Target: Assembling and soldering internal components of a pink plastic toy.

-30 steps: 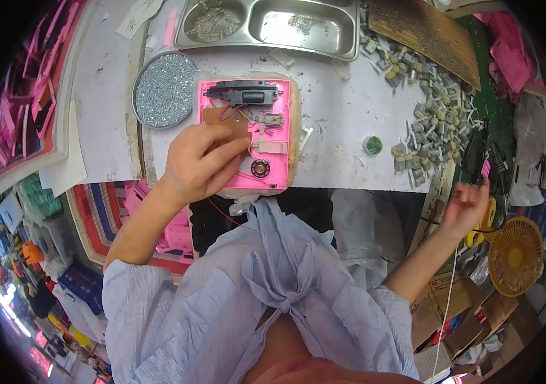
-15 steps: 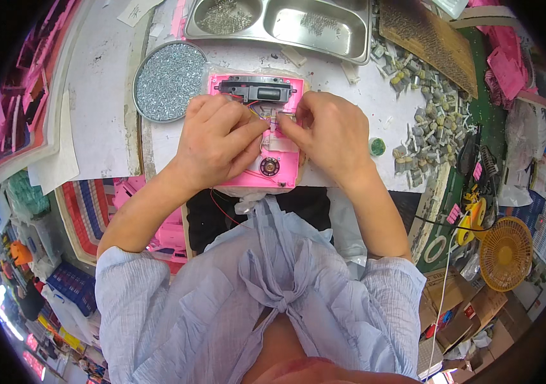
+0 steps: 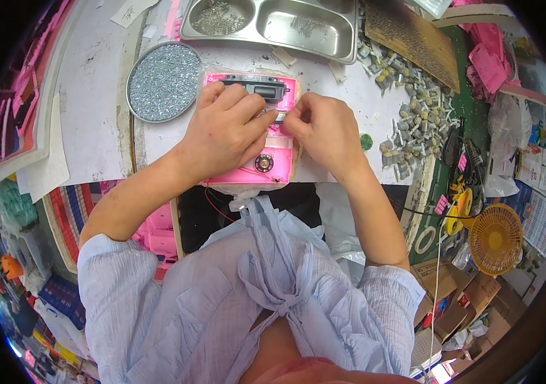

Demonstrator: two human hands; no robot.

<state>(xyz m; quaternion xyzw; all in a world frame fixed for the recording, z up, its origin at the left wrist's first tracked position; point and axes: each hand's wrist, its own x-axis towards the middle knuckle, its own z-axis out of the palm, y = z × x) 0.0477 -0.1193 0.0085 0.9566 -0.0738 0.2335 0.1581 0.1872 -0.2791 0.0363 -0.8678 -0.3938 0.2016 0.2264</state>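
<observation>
A pink plastic housing (image 3: 281, 174) lies open on the table in front of me, over clear plastic wrap. Across its far end sits a black plastic part (image 3: 272, 90), and near its close end a small round speaker (image 3: 263, 163) with a red wire. My left hand (image 3: 229, 131) is over the housing's left side, its fingers bent and closed near the middle. What they grip, if anything, is hidden. At the right edge my right hand (image 3: 329, 131) has thumb and index finger pinched together beside a small silvery part (image 3: 280, 118); their contents cannot be made out.
A round dish of small screws (image 3: 163, 82) stands at left. Beyond is a steel compartment tray (image 3: 305, 29) holding small metal pieces. Many little motors (image 3: 417, 121) are heaped at right, beside a brown board (image 3: 414, 41) and a green round piece (image 3: 366, 141). A yellow basket (image 3: 496, 239) is farther right.
My left hand has risen over the housing, covering part of the black piece. My right fingertips have drawn back from the middle toward the right edge. The whole view has shifted slightly.
</observation>
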